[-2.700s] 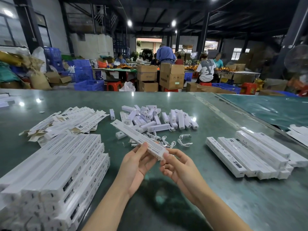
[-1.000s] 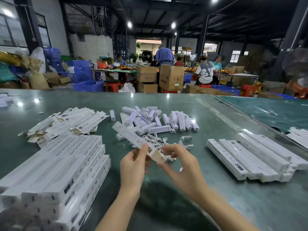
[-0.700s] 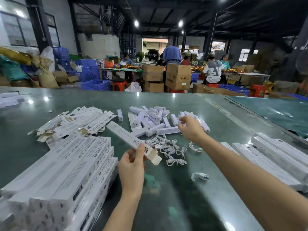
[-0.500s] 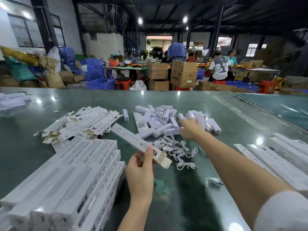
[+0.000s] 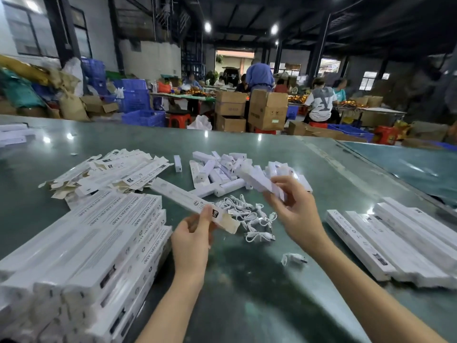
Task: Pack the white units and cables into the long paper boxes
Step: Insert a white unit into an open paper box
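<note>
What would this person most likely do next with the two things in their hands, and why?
Probably slide the white unit in the right hand into the long box, since the left hand holds it with its near end flap open.

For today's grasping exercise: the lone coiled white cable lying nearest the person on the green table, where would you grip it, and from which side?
Pinch the lone coiled white cable across its bundled middle, from straight above. It lies flat, apart from the cable pile, on bare green table, and the right hand is nearest, though full.
</note>
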### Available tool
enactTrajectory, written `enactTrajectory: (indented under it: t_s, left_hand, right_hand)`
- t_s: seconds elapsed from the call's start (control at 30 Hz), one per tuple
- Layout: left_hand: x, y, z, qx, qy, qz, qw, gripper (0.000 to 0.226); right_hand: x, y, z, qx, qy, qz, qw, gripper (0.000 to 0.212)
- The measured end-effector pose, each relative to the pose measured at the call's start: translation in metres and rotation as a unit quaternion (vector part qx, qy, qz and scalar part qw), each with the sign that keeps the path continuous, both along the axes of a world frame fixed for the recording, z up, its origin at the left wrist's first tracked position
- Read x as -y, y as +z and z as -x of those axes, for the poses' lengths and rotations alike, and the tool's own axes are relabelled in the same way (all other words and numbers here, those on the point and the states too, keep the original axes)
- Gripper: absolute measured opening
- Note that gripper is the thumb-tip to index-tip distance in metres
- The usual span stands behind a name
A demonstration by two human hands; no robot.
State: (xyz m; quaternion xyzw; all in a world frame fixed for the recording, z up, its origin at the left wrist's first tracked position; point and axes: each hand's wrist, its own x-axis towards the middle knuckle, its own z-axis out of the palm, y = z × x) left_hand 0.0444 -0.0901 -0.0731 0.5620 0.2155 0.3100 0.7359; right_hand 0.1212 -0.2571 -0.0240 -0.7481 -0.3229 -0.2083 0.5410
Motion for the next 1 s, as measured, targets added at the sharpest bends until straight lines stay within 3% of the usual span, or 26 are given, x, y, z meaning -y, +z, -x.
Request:
enactTrajectory:
  t_s: [0.2, 0.47, 0.7, 0.87, 1.0]
  left_hand:
    - [0.001, 0.006, 0.006, 0.0, -0.01, 0.025, 1.0, 0.036]
    - [0.003, 0.007, 0.005, 0.01, -0.051, 0.068, 0.996, 0.032]
    - [0.01, 0.012, 0.004, 0.033, -0.095, 0.156, 0.983, 0.02]
    - [0.01, 0.015, 0.003, 0.031, -0.126, 0.205, 0.97, 0.026]
    - [0.012, 0.013, 0.003, 0.028, -0.147, 0.186, 0.971, 0.025]
  right_hand:
    - [0.024, -0.023, 0.046, 0.074, -0.012, 0.129, 0.989, 0.028]
    - [0.019, -0.026, 0.048, 0.068, -0.087, 0.163, 0.981, 0.029]
    - [0.015, -0.018, 0.06, 0.211, -0.164, 0.192, 0.944, 0.039]
    - [0.008, -0.017, 0.064, 0.151, -0.177, 0.161, 0.959, 0.04]
    - [0.007, -0.016, 0.064, 0.102, -0.198, 0.178, 0.958, 0.038]
